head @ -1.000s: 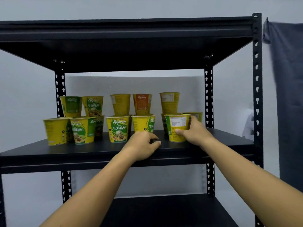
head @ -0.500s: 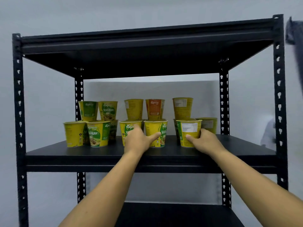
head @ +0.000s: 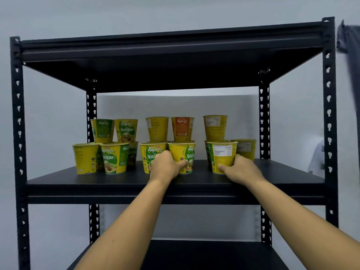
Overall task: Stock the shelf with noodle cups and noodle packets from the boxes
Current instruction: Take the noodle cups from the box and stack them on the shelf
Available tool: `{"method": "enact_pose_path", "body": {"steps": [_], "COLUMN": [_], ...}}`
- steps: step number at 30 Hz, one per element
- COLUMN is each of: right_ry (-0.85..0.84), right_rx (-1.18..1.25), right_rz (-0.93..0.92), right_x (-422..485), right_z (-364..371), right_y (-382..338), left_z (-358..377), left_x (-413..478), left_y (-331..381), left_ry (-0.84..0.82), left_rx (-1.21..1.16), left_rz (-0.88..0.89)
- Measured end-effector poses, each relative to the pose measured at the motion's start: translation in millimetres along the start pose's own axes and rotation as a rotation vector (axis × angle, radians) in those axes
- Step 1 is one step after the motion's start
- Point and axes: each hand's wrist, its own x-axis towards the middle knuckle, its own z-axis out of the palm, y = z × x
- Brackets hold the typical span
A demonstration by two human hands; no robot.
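Pale grey wall behind; dark cloth hanging far right, possibly curtain.

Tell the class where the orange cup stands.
In the head view, the orange cup stands in the raised back row, near the middle of the shelf, a yellow cup at its left and another yellow cup farther right.

The shelf is matte black against a pale grey wall. Most noodle cups are yellow with green leaf print; one cup is orange-red.
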Motion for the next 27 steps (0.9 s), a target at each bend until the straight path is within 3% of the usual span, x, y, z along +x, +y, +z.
{"method": "enact_pose_path", "body": {"steps": [11, 16, 21, 23, 27], "right_ry": [-0.005, 0.185, 0.395, 0.327, 0.009], "right_rx": [-0.074, -0.044, -0.138, -0.095, -0.098], "right_rz": [0.023, -0.003, -0.208, -0.353, -0.498], "right_x": [-2, -15, -31, -38, -52], "right_z": [1, 1, 0, -3, -3], "right_y": [-2, -7, -8, -10, -22], "left_z": [3, -2, -17, -22, -34], "left_x": [1, -3, -14, -19, -31], "left_y": [-7, -11, -19, -24, -33], "left_ry": [-0.007, 0.005, -0.078, -0.143, -0.253], "left_rx": [0.018, 0.062, 0.122, 0.134, 0.132], "left_rz": [0.012, 0.045, 0.171, 0.217, 0.264]}}
